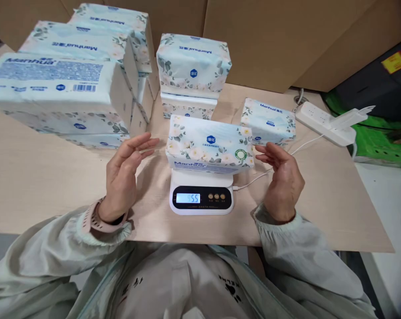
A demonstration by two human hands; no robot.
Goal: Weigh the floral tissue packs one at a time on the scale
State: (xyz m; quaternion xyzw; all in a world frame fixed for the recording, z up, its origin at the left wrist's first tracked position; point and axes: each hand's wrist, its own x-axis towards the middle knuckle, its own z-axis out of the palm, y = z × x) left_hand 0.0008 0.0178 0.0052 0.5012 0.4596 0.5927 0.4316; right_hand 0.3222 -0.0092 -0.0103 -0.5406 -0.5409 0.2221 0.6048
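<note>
A pack of tissues [209, 144] with a floral print rests on a white digital kitchen scale [202, 179]. The scale's lit display [188, 198] shows digits that look like 5.5 at the end, with a fainter one before them. My left hand [129, 170] is just left of the pack, fingers stretched out and apart from it. On the other side, my right hand [282, 181] is held with its fingers extended near the pack's right end, holding nothing. Behind that hand lies another tissue pack [268, 119].
Stacked tissue packs [64, 97] stand at the left, and a shorter stack [193, 66] is behind the scale. A white power strip [325, 123] lies at right, with a white cable [253, 180] running to the scale. Cardboard [253, 44] borders the table's back.
</note>
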